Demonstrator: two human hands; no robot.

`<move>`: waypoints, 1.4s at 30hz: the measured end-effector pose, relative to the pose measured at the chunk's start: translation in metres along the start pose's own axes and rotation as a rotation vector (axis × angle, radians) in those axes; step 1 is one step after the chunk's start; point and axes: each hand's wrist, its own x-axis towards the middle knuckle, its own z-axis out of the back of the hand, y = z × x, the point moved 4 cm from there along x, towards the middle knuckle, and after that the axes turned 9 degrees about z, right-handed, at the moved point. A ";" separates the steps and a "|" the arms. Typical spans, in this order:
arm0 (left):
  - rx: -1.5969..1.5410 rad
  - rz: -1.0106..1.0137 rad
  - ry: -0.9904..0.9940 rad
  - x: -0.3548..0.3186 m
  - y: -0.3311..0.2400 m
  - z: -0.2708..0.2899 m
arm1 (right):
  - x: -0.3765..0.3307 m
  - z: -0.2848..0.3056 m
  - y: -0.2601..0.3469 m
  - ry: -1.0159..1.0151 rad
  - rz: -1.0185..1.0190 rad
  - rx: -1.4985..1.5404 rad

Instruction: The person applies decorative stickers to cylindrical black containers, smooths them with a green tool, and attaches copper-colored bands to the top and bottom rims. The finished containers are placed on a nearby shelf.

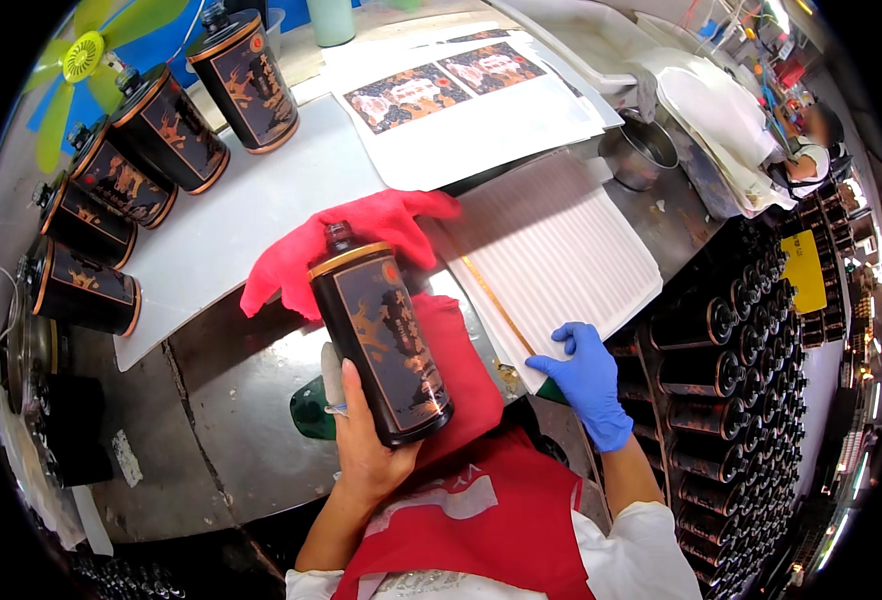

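Observation:
A black bottle (376, 345) with a dark patterned label and a gold band at its shoulder is gripped near its base by my left hand (369, 450). It leans, neck away from me, over a red cloth (296, 250). My right hand (591, 385), in a blue glove, pinches the near end of a thin gold strip (496, 300). That strip lies along the left side of a ribbed white sheet (571, 250). Part of a dark green object (311, 408) shows beside my left hand; its kind is unclear.
Several similar bottles (171, 130) stand at the left, near a green fan (83, 57). Printed label sheets (411, 98) lie at the back beside a metal pot (639, 152). Racked bottles (706, 375) fill the right side. Another person (811, 165) is far right.

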 end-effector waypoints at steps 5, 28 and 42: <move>0.077 -0.013 -0.017 0.003 -0.005 0.003 | 0.024 -0.004 -0.008 0.030 0.010 -0.019; 0.117 -0.105 -0.085 0.003 -0.016 0.018 | 0.057 0.059 0.112 0.596 0.008 0.632; -0.747 0.354 0.460 0.033 -0.074 0.055 | 0.041 0.120 0.191 0.617 0.457 0.543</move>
